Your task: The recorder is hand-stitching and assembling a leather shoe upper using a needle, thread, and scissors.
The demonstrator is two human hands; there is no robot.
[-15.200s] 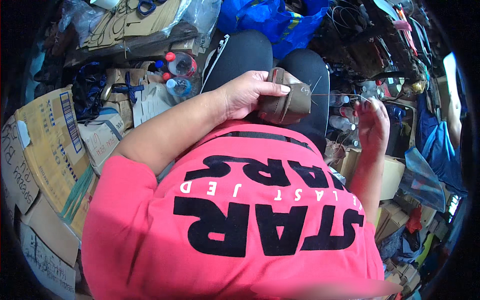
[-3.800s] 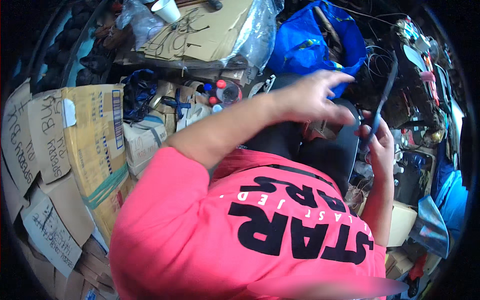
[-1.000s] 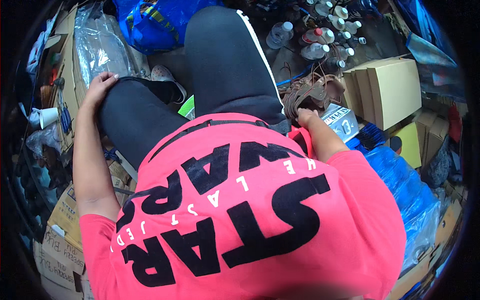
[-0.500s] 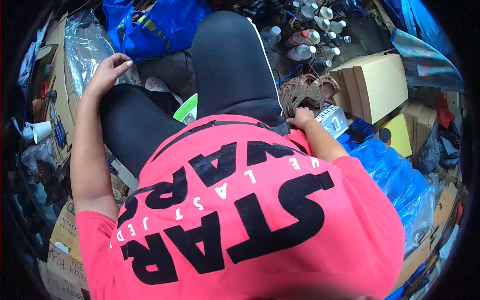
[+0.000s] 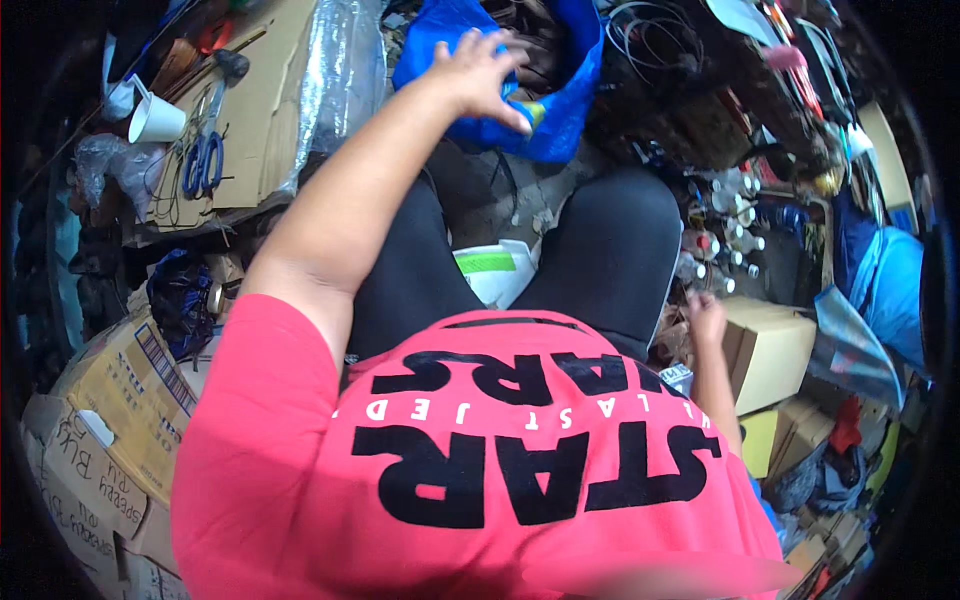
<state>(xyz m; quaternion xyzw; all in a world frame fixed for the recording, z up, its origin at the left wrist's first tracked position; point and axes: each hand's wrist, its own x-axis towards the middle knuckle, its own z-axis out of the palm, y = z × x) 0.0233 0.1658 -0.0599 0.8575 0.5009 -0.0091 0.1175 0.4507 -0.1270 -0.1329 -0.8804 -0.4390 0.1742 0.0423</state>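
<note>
My left hand (image 5: pixel 478 80) reaches out over the near rim of a blue plastic bag (image 5: pixel 560 135), its fingers spread and holding nothing visible. Dark brown pieces (image 5: pixel 528 45) lie inside the bag, and a small yellow-green patch (image 5: pixel 535 112) shows beside my thumb. By my right thigh is my right hand (image 5: pixel 707 322), its fingers curled; whatever they may hold is too small and blurred to make out. Brown strap-like pieces (image 5: pixel 672 342) are bunched just beside it, partly hidden by my leg and hand.
Several plastic bottles (image 5: pixel 735 215) stand beyond my right hand, with stacked cardboard (image 5: pixel 768 345) nearer. At left, blue-handled scissors (image 5: pixel 203 165) lie on cardboard sheets (image 5: pixel 262 110), near a white cup (image 5: pixel 157 118). A white-and-green container (image 5: pixel 490 270) sits between my legs.
My view has swung left. My left hand has gone from beside my left knee to the blue bag, its fingers spreading. My right hand has lifted off the brown pieces.
</note>
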